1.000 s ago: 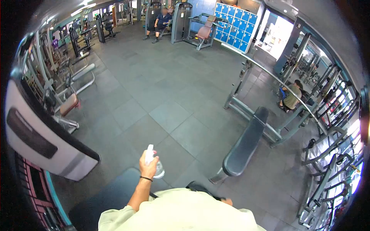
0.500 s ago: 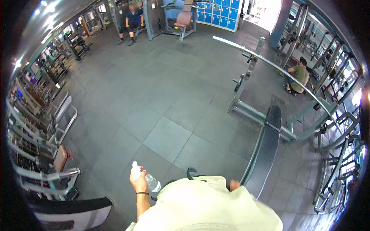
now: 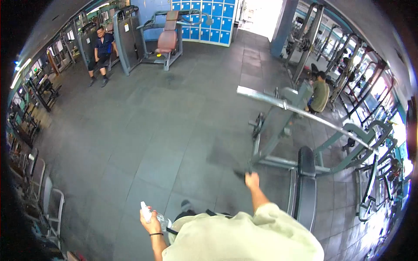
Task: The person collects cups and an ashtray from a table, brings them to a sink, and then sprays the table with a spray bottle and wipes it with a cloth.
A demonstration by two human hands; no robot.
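Note:
My left hand [image 3: 150,223] is wrapped round a clear spray bottle [image 3: 163,222] with a white nozzle, low in the view and left of my body. A dark band circles that wrist. My right hand [image 3: 251,179] is stretched forward, its fingers closed on a small dark item [image 3: 239,174] whose shape is blurred. Nearest to that hand is the bench-press frame [image 3: 278,162], with a black padded bench [image 3: 307,191] to the right. A long metal barbell [image 3: 305,114] lies across the frame's uprights.
One person [image 3: 103,50] sits at a machine at the back left; another person [image 3: 320,96] crouches behind the barbell. A brown-padded machine [image 3: 167,41] stands before blue lockers [image 3: 209,21]. Rubber flooring [image 3: 174,122] spans the middle. Racks line the right side.
My view has moved forward, bringing the bench and barbell closer. My right hand has swung out ahead from beside my body, showing the dark item. The spray bottle stays in my left hand.

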